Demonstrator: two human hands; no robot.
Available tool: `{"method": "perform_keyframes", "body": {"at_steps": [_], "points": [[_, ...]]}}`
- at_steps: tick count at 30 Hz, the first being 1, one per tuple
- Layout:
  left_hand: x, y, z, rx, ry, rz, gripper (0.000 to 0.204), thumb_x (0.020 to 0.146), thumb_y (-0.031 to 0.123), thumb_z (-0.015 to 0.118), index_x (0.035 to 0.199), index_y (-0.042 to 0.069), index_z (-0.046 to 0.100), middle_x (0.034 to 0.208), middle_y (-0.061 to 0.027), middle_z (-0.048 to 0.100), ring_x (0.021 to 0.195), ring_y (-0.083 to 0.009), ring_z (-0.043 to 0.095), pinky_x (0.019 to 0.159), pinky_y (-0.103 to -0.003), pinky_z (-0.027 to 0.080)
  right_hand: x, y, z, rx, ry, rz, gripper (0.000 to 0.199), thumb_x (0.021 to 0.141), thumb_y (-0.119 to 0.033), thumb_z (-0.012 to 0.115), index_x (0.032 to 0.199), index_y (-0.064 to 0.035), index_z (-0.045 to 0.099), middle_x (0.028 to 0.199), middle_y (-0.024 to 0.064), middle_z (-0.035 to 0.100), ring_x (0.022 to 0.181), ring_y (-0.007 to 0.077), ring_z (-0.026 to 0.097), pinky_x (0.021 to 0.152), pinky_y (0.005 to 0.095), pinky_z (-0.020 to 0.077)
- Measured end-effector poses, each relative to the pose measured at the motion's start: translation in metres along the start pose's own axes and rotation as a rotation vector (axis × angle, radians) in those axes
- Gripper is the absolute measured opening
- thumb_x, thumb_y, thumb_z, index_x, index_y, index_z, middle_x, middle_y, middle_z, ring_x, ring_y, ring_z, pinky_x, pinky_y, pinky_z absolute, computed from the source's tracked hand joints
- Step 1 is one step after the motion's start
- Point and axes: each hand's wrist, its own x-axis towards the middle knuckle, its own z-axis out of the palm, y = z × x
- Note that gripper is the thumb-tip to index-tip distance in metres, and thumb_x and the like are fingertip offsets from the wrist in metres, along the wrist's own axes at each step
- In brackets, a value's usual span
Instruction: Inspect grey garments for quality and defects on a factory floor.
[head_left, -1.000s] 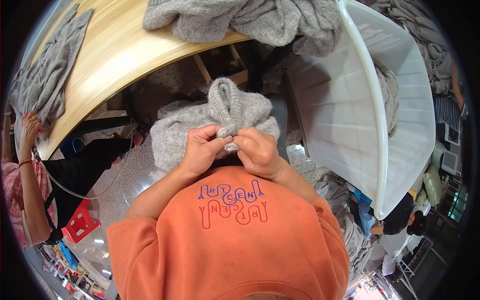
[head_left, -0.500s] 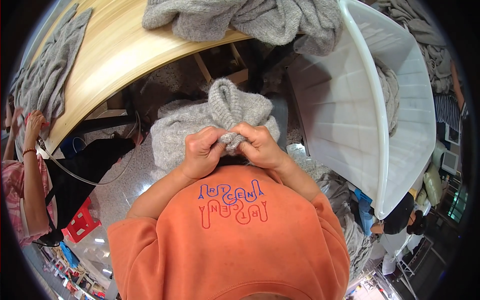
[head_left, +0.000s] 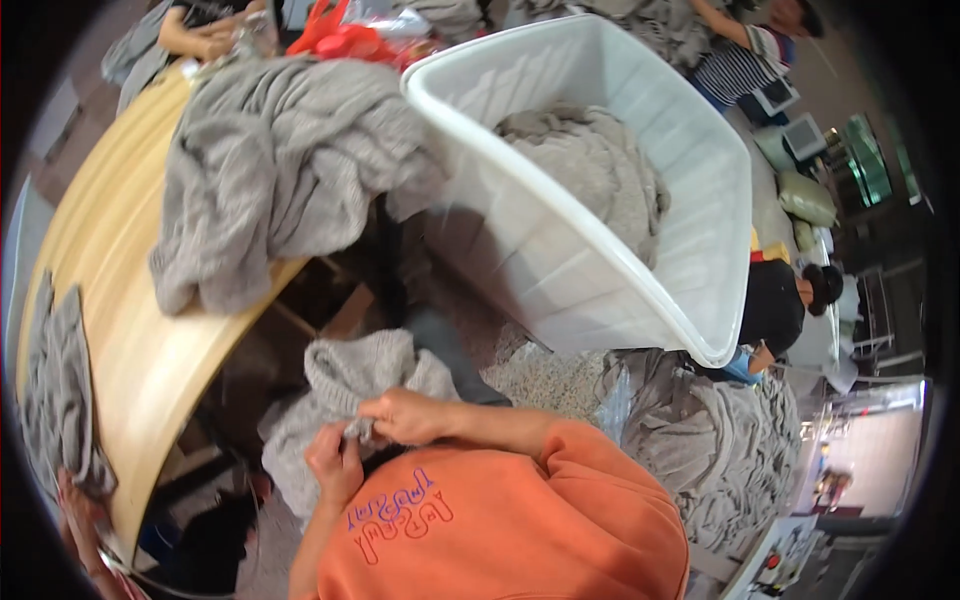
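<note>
A grey knitted garment lies bunched on my lap, below the wooden table's edge. My left hand pinches a fold of it near its lower edge. My right hand grips the same fold from the right, fingertips almost meeting the left hand's. My orange sleeves and shirt fill the lower middle of the view and hide the rest of the garment.
A curved wooden table carries a heap of grey knitwear and another grey piece at the left. A big white plastic tub with grey garments stands right. More grey knitwear lies on the floor. Other people work around.
The view has swung up and right, showing the tub's inside and the table's heap. Both hands still hold the grey garment, now lower and left of centre in the picture.
</note>
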Motion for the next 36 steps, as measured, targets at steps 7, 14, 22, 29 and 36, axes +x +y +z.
{"method": "perform_keyframes", "body": {"at_steps": [7, 14, 22, 29, 36], "points": [[0.003, -0.014, 0.007, 0.216, 0.117, 0.272, 0.017, 0.065, -0.007, 0.052, 0.079, -0.001, 0.055, 0.064, -0.0152, 0.05, 0.055, -0.0327, 0.051, 0.047, -0.041, 0.038, 0.0, 0.0, 0.022, -0.187, 0.306, -0.045, 0.008, 0.072, -0.012, 0.05, 0.071, -0.0034, 0.049, 0.065, 0.0191, 0.057, 0.063, 0.0399, 0.055, 0.056, 0.0483, 0.0421], [-0.003, -0.017, 0.013, 0.133, 0.088, 0.108, 0.009, 0.068, -0.004, 0.053, 0.077, -0.001, 0.054, 0.061, -0.0165, 0.05, 0.054, -0.0329, 0.051, 0.047, -0.04, 0.037, 0.006, 0.008, 0.028, -0.282, 0.426, -0.174, 0.009, 0.07, -0.01, 0.053, 0.076, -0.0042, 0.05, 0.064, 0.0189, 0.056, 0.062, 0.039, 0.055, 0.055, 0.0469, 0.0414], [0.005, -0.02, 0.009, 0.163, -0.175, -0.02, 0.015, 0.066, 0.005, 0.064, 0.079, 0.0, 0.058, 0.063, -0.0165, 0.057, 0.057, -0.0314, 0.058, 0.052, -0.037, 0.044, -0.008, 0.039, 0.023, -0.019, 0.348, 0.055, 0.014, 0.072, -0.011, 0.049, 0.081, -0.0032, 0.054, 0.063, 0.0168, 0.056, 0.06, 0.0298, 0.058, 0.057, 0.0385, 0.0445], [0.0, -0.029, -0.007, 0.36, -0.308, 0.063, 0.01, 0.066, 0.004, 0.064, 0.072, 0.0, 0.058, 0.063, -0.0155, 0.058, 0.057, -0.0303, 0.057, 0.052, -0.036, 0.043, -0.01, 0.058, 0.032, 0.12, 0.424, -0.055, 0.027, 0.074, -0.007, 0.048, 0.1, -0.0018, 0.057, 0.076, 0.0121, 0.06, 0.065, 0.0187, 0.058, 0.061, 0.0299, 0.0456], [0.005, -0.059, -0.038, -0.215, -0.173, -0.342, 0.004, 0.07, -0.002, 0.061, 0.072, -0.005, 0.059, 0.06, -0.0043, 0.058, 0.056, -0.0079, 0.051, 0.051, -0.025, 0.04, -0.002, 0.056, 0.013, 0.398, 0.205, 0.16, 0.033, 0.072, -0.004, 0.05, 0.103, -0.0018, 0.057, 0.082, 0.0103, 0.06, 0.074, 0.0165, 0.057, 0.067, 0.0283, 0.0445]]}}
